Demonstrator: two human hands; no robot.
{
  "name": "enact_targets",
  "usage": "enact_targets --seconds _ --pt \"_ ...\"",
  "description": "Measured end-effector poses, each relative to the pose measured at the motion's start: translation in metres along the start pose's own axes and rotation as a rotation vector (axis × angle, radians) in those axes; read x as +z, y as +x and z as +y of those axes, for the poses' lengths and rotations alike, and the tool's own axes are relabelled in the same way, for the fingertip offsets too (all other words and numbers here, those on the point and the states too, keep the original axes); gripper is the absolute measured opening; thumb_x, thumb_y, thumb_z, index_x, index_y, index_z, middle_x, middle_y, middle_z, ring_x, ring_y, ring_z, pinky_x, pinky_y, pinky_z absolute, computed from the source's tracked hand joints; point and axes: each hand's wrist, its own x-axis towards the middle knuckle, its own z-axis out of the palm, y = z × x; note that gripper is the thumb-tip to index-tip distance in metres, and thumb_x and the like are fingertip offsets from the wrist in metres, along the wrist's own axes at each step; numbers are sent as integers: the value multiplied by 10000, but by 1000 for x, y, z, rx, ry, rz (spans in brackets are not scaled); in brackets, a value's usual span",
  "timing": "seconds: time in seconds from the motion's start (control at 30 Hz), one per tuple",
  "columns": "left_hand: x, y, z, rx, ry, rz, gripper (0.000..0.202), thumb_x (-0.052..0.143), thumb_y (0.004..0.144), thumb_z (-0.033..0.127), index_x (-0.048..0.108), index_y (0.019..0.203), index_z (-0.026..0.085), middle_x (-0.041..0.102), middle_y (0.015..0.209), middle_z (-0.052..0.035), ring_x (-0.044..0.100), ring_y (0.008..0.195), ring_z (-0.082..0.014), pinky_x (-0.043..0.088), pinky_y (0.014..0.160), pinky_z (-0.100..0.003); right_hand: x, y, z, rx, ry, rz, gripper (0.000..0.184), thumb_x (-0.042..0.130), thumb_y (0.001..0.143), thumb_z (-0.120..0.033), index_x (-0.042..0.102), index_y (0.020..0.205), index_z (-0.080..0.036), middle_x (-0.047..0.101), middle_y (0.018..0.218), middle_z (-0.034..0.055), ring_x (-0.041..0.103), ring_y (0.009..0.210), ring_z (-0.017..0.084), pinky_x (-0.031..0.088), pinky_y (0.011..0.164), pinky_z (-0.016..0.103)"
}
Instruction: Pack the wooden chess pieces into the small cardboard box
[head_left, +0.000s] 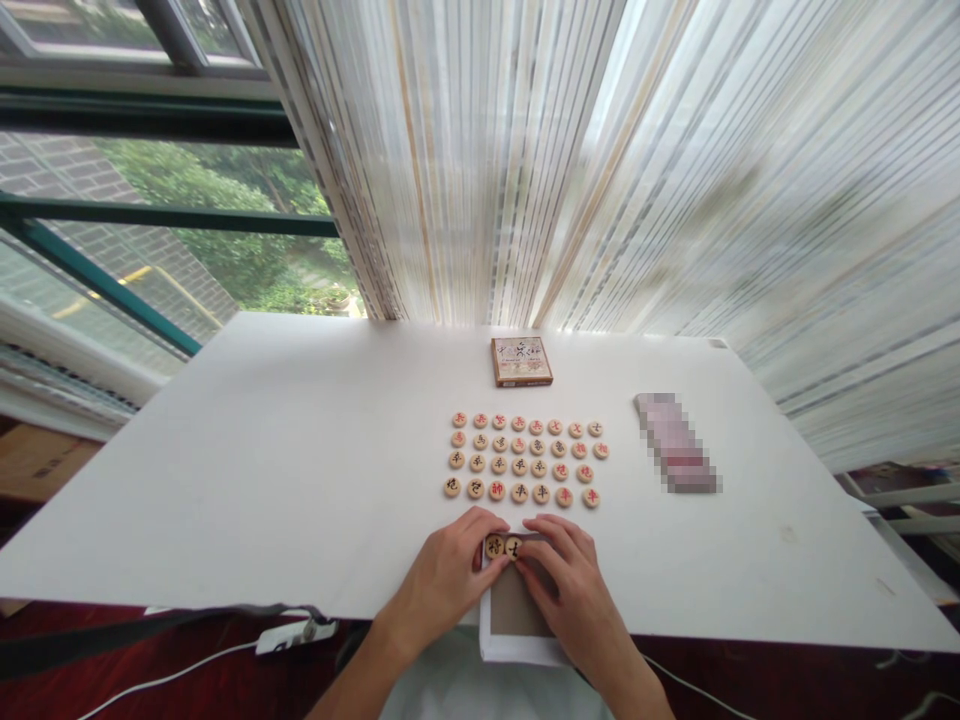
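Round wooden chess pieces [525,458] with red and black characters lie in rows on the white table [300,480]. At the near edge sits an open shallow box [514,610] with a brown inside. Two pieces [503,547] rest at its far end. My left hand [450,575] pinches the left piece with curled fingers. My right hand [566,580] lies over the box's right side, its fingertips on the right piece.
A small square printed box lid [522,361] lies beyond the rows. A blurred pink oblong object [675,455] lies to the right. Striped curtains hang behind the table, with a window at left. A white power strip [289,635] and cable lie below the near edge.
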Motion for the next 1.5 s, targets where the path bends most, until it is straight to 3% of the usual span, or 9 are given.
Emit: enact_targets --seconds 1.03,1.17,1.3,1.5 --pt "-2 1 1 45 -5 7 216 672 908 176 647 1107 255 675 1087 -15 659 994 -183 526 903 -290 -3 1 -3 32 56 51 200 619 941 -146 690 1083 -268 670 1209 85 586 1234 288 529 1028 508" --pt "-10 1 0 41 21 -11 216 677 910 207 647 1118 258 671 1085 -13 649 868 -163 532 827 -273 -11 0 -1 52 106 107 188 618 948 -173 695 1090 -270 670 1198 90 588 1223 282 541 1018 487" --pt "-21 0 -5 29 44 -9 204 666 926 242 646 1128 263 667 1115 -7 608 726 -129 528 775 -266 -20 -6 11 100 120 197 168 592 967 -190 693 1080 -259 674 1150 94 620 1145 272 557 974 461" --pt "-23 -3 -11 -1 13 -25 201 639 943 238 640 1143 258 676 1073 -2 617 737 -128 525 770 -262 -25 -16 27 226 154 194 155 582 990 -246 677 1112 -235 664 1092 88 688 860 204 599 778 343"
